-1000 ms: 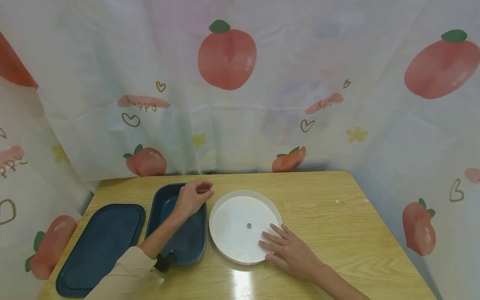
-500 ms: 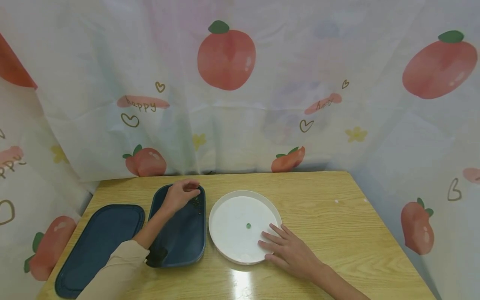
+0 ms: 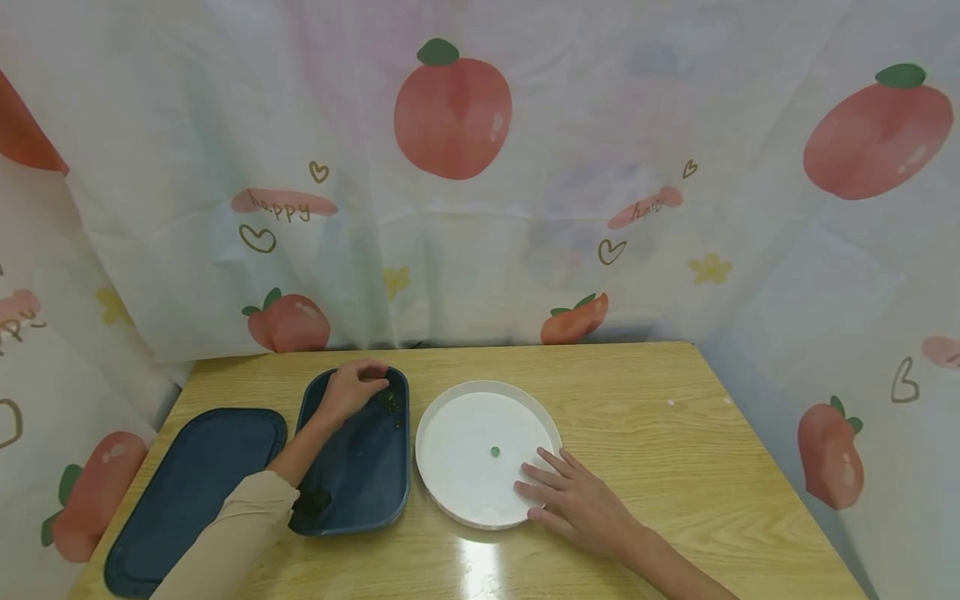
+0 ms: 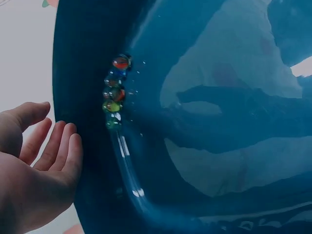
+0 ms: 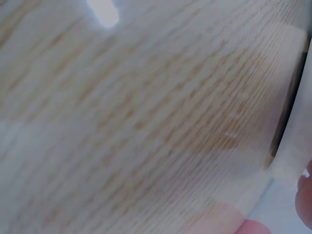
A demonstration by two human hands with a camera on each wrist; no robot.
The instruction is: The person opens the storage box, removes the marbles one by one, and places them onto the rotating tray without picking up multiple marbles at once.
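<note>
My left hand is over the far end of a deep dark-blue tray. In the left wrist view its fingers are loosely bent near the tray wall, with nothing between them and the thumb. Several coloured glass marbles lie in a row along the inside edge of that tray. A round white tray stands to the right, holding one green marble near its middle. On its right rim rests my right hand, fingers spread. The right wrist view shows only a fingertip by the white rim.
A flat dark-blue lid lies left of the blue tray on the wooden table. A fruit-printed curtain hangs behind the table's far edge and along both sides. A black strap or device sits at my left wrist.
My left hand has moved left from the blue tray's right rim to over its far end, uncovering marbles there. The right hand and green marble have stayed in place.
</note>
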